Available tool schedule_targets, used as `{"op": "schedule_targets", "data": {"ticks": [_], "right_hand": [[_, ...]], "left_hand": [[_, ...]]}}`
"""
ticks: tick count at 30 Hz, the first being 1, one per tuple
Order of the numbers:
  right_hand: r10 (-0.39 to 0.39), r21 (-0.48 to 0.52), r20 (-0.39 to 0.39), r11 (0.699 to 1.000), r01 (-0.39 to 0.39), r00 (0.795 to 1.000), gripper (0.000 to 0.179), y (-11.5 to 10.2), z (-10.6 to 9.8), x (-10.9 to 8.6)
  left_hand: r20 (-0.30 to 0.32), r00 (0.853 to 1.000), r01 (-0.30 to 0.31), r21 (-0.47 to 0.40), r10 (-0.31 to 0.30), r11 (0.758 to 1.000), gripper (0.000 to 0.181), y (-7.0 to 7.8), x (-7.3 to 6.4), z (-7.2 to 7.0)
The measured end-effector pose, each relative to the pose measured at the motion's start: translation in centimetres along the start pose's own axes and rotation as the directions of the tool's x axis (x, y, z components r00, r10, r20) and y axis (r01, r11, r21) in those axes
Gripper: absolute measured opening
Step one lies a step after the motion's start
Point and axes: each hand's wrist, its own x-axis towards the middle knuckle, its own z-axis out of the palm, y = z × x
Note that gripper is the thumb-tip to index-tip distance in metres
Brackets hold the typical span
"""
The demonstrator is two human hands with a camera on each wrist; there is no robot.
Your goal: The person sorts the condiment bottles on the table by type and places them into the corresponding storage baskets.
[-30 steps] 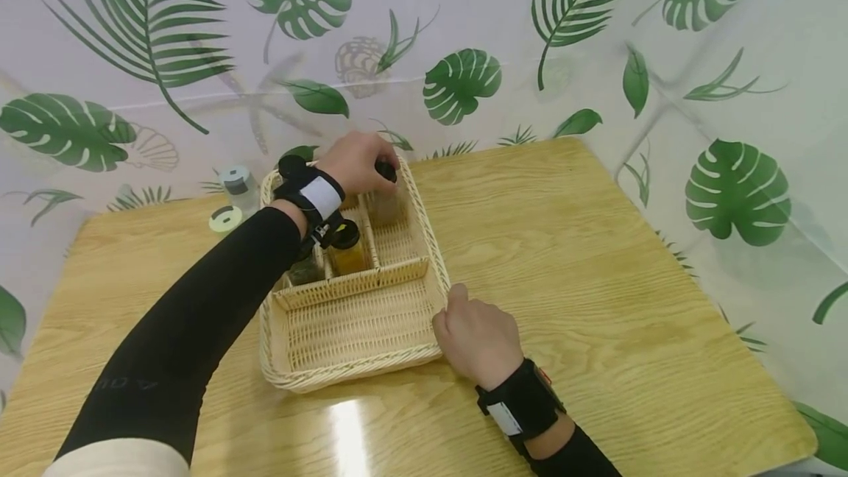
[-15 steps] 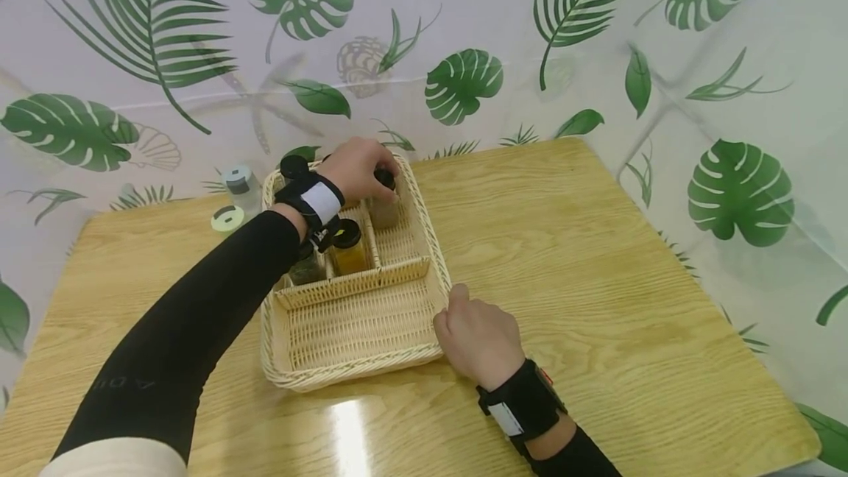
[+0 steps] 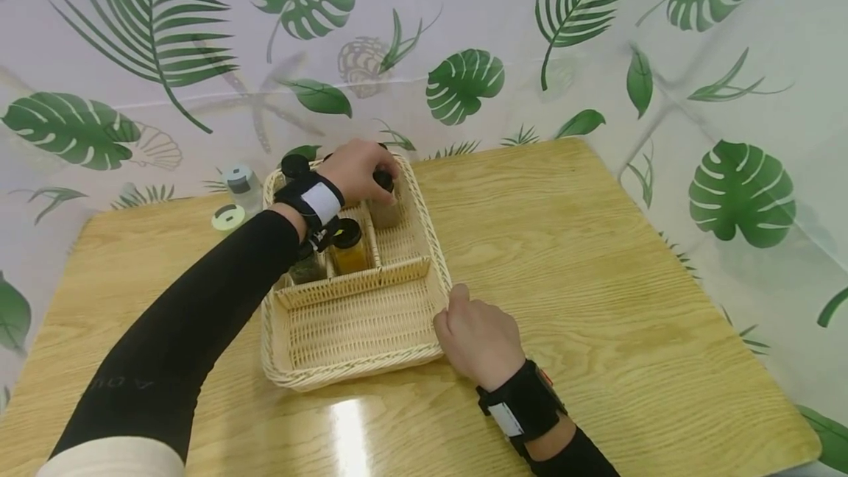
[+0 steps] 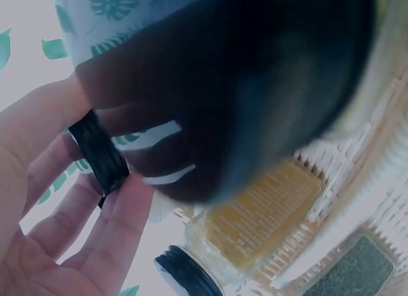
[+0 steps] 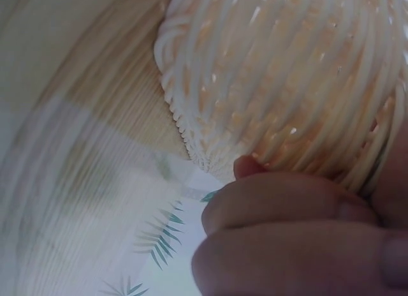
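Observation:
In the head view my left hand point(image 3: 358, 171) reaches into the back of a woven basket point(image 3: 358, 372) and pinches a spice jar point(image 3: 386, 213) by its black lid. This jar stands upright in the right-hand compartment, its body partly behind the fingertips. From the left wrist, thumb and fingers show round the lid point(image 4: 99, 152), and a large dark blurred shape covers much of that view. My right hand point(image 3: 478, 333) grips the basket's rim near its front right corner; the right wrist view shows curled fingers point(image 5: 287, 210) against the weave.
A jar of yellow spice point(image 3: 351, 256) and a jar of dark green herbs point(image 3: 307, 269) stand in neighbouring compartments. Behind the left arm, a clear container point(image 3: 243, 186) and a pale round lid point(image 3: 228, 218) are on the wooden table point(image 3: 563, 263). A leaf-print cloth point(image 3: 503, 13) hangs behind.
My left hand has lowered the spice jar slightly into the right-hand compartment and brought it a little nearer. The right hand keeps its grip on the basket.

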Motion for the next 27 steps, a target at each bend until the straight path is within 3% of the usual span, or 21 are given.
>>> {"op": "schedule_targets", "data": {"ticks": [9,15,27], "right_hand": [[-0.012,0.038,0.013,0.999,0.012,1.0,0.021,-0.6,-0.1,0.1],[-0.016,0.043,0.01,0.999,0.015,1.0,0.021,-0.6,0.0,0.2],[0.027,0.051,0.066,0.998,-0.03,0.997,0.021,-0.5,-0.3,0.4]], "left_hand": [[-0.015,1.0,0.004,-0.003,-0.004,1.0,0.038,-0.8,-0.6,0.0],[-0.044,0.999,0.001,0.004,-0.001,1.0,0.04,-0.4,-1.2,-1.1],[-0.077,0.996,-0.046,-0.006,0.046,0.999,0.036,-1.0,-3.1,-3.1]]}}
